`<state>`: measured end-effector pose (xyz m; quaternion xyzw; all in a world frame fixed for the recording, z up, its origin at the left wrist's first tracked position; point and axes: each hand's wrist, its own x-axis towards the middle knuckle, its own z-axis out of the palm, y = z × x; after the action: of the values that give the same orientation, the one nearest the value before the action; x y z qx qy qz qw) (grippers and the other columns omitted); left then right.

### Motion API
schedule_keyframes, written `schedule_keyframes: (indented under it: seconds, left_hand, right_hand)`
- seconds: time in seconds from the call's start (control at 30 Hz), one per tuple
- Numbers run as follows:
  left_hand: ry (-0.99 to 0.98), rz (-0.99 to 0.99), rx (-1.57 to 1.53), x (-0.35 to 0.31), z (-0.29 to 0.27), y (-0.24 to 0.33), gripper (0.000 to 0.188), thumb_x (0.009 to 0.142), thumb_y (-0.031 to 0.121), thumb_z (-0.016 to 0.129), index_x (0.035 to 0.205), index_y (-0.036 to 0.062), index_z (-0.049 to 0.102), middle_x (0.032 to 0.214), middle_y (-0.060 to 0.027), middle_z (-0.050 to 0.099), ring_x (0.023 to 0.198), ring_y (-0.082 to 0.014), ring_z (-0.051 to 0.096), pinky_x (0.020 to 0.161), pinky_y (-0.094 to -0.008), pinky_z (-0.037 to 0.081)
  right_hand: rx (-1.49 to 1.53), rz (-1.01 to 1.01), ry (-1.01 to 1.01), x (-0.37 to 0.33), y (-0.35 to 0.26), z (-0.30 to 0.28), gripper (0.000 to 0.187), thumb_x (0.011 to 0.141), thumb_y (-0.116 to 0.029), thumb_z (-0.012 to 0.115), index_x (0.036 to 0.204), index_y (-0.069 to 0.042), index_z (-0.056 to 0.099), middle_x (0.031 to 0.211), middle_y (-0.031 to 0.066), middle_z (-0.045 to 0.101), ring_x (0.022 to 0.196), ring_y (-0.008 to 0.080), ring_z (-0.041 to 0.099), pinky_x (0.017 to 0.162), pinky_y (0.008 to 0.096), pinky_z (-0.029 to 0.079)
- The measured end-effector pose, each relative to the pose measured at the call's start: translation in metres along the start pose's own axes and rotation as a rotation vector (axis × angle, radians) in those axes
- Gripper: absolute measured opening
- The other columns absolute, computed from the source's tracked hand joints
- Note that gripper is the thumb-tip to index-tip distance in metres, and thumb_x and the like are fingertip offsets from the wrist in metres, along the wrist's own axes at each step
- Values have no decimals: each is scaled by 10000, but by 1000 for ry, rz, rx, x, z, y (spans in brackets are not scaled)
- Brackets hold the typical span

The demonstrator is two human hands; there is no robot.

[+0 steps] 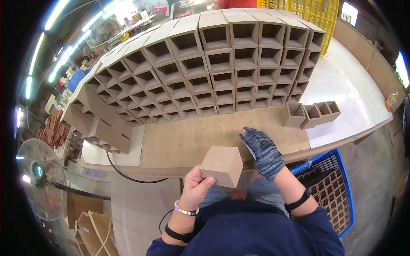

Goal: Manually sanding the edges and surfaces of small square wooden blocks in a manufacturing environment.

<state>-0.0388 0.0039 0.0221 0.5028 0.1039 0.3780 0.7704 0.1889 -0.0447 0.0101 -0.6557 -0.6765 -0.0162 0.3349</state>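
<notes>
Fan with a round wire cage (39,175) stands at far left, near a long worktop of pale wood with white ends (192,141). Along it rises a curved wall of stacked brown square boxes (208,70), hollow fronts facing the person. Nearer, the bare left hand (198,185), wearing a beaded bracelet (186,211), grips a brown, square-sided box (222,164), thumb and fingers pinching its lower left corner; the box is held up by the worktop's near edge. Just right of it, the right hand (262,151), in a grey-and-black knitted glove (269,155), has its fingers curled; whether they hold anything, I cannot tell. Further right, small brown open boxes (316,121) sit together on the worktop; below, a blue plastic crate (349,200) contains more boxes.
</notes>
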Motion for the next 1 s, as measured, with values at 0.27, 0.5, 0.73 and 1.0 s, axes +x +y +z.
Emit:
schedule_keyframes:
  seconds: [0.27,0.5,0.73,1.0]
  left_hand:
    - [4,-37,-42,-2,-10,-7,306,863,55,597,1154,-9,526,1072,-70,624,984,-122,577,872,-272,446]
    - [-49,-20,131,-6,0,9,288,868,19,574,1149,-21,531,1067,-65,622,978,-118,572,867,-274,448]
    - [-29,-95,185,2,7,18,271,880,19,557,1144,-36,531,1044,-62,628,946,-104,575,837,-256,456]
    - [54,-84,331,1,20,25,269,879,17,550,1137,-52,523,1008,-57,637,894,-91,586,800,-242,463]
  right_hand:
    - [58,-385,41,5,-81,-50,400,814,-86,499,1213,-53,499,1142,166,547,1078,311,523,993,437,354]
    - [-125,-41,-23,-1,-7,-11,422,824,-101,499,1245,-80,502,1225,182,528,1134,303,511,999,432,360]
    - [10,-288,-48,0,-36,-28,448,835,-107,492,1283,-109,471,1235,156,523,1133,277,511,1012,428,346]
    - [-108,-94,48,-11,-2,-22,666,693,104,463,1339,-47,410,1272,176,496,1183,331,468,1041,404,330]
